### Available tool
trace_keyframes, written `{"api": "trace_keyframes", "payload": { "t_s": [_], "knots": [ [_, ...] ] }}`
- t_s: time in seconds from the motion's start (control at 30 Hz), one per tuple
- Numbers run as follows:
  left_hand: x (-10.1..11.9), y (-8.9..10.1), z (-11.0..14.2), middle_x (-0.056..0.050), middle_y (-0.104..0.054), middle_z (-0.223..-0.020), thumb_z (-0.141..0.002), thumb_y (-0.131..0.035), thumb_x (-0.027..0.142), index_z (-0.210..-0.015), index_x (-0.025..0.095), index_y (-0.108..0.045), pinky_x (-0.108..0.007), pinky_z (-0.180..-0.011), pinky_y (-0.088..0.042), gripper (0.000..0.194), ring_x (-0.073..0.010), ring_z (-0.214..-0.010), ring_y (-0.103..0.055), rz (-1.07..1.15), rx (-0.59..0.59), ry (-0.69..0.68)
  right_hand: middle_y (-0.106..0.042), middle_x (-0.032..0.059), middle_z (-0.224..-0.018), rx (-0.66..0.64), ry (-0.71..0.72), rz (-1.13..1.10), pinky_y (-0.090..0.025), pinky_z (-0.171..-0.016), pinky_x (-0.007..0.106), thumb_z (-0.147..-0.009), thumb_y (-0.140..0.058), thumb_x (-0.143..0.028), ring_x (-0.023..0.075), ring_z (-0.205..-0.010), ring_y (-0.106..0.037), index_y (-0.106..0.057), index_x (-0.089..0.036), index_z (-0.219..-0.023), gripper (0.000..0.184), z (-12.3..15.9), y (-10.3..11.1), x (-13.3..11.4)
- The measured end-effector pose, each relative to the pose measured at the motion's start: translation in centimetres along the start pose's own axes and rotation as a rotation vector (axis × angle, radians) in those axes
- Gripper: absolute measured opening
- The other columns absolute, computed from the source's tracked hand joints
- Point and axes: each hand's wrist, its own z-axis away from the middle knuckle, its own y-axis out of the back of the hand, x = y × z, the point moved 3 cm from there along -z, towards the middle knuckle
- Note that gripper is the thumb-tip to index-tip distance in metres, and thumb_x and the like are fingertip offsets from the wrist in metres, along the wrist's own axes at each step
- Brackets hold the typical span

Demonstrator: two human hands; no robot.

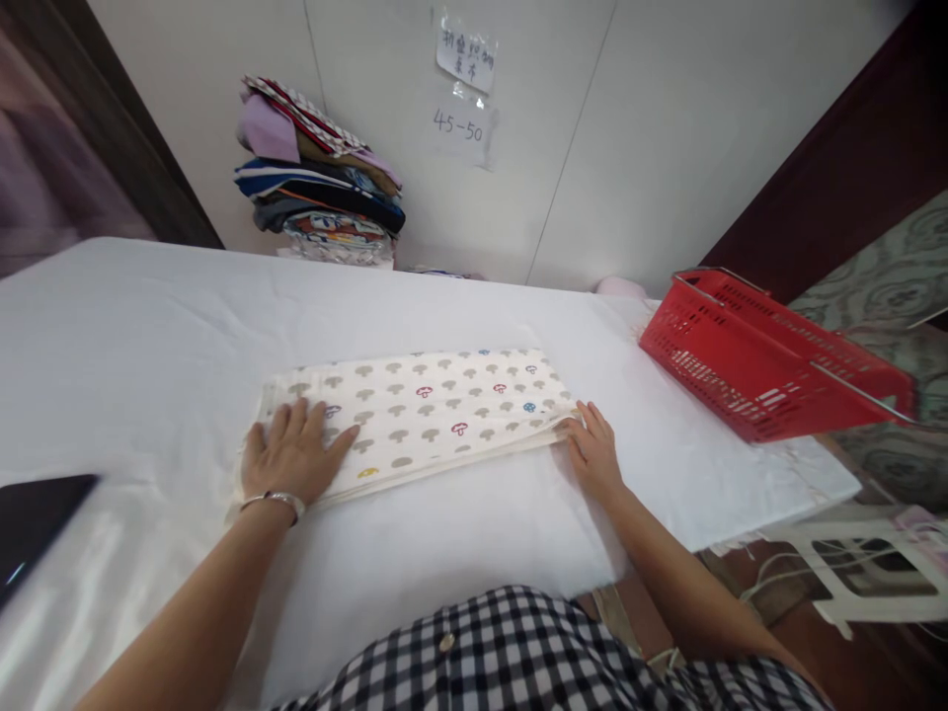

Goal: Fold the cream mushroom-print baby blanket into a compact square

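A folded cream cloth (436, 405) printed with small mushrooms in grey, red, blue and yellow lies on the white-covered table in front of me. It forms a long strip with several layers showing along its near edge. My left hand (296, 449), with a bracelet at the wrist, rests flat on its left end, fingers spread. At the near right corner, my right hand (592, 449) has its thumb and fingers closed on the cloth's edge.
A red plastic basket (770, 355) stands on the table's right side. Behind the table is a stack of folded fabrics (318, 178) against the wall. A dark flat object (44, 523) lies at the left. A white plastic stool (866, 573) is below right.
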Motion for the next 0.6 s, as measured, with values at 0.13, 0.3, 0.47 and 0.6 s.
{"api": "trace_keyframes", "payload": {
  "t_s": [0.13, 0.3, 0.47, 0.6],
  "knots": [
    [0.1, 0.1, 0.0, -0.014, -0.03, -0.148, -0.083, -0.02, 0.064, -0.138, 0.016, -0.038, -0.051, -0.109, -0.016, 0.075, -0.0303, -0.137, -0.021, -0.016, 0.001, 0.002, -0.039, 0.013, -0.142, -0.049, -0.054, 0.05, -0.031, -0.103, 0.047, -0.091, -0.039, -0.025, 0.0282, -0.136, -0.025, -0.057, -0.017, -0.106, 0.025, -0.2, -0.4, 0.0],
    [0.1, 0.1, 0.0, -0.014, -0.03, -0.148, -0.083, -0.02, 0.064, -0.138, 0.016, -0.038, -0.051, -0.109, -0.016, 0.075, -0.0304, -0.138, -0.021, -0.02, 0.003, -0.008, -0.044, 0.0099, -0.138, -0.027, -0.02, 0.09, -0.031, -0.102, 0.048, -0.091, -0.037, -0.022, 0.0268, -0.135, -0.028, -0.059, -0.02, -0.099, 0.024, -1.1, -0.5, -0.3],
    [0.1, 0.2, 0.1, -0.014, -0.032, -0.147, -0.083, -0.021, 0.063, -0.137, 0.016, -0.039, -0.051, -0.109, -0.016, 0.074, -0.0313, -0.137, -0.021, 0.006, 0.025, -0.013, -0.051, 0.0128, -0.132, -0.069, -0.068, 0.206, -0.027, -0.101, 0.052, -0.086, -0.045, -0.022, 0.0309, -0.129, -0.035, -0.061, -0.018, -0.095, 0.018, -1.6, -1.1, 0.1],
    [0.1, 0.2, 0.1, -0.014, -0.033, -0.147, -0.083, -0.021, 0.064, -0.137, 0.016, -0.039, -0.051, -0.109, -0.016, 0.074, -0.0313, -0.137, -0.022, 0.013, 0.028, -0.015, -0.057, 0.0098, -0.125, -0.061, -0.107, 0.206, -0.027, -0.1, 0.048, -0.084, -0.045, -0.018, 0.0277, -0.123, -0.042, -0.061, -0.019, -0.09, 0.017, -1.7, -1.3, 0.3]
  ]
}}
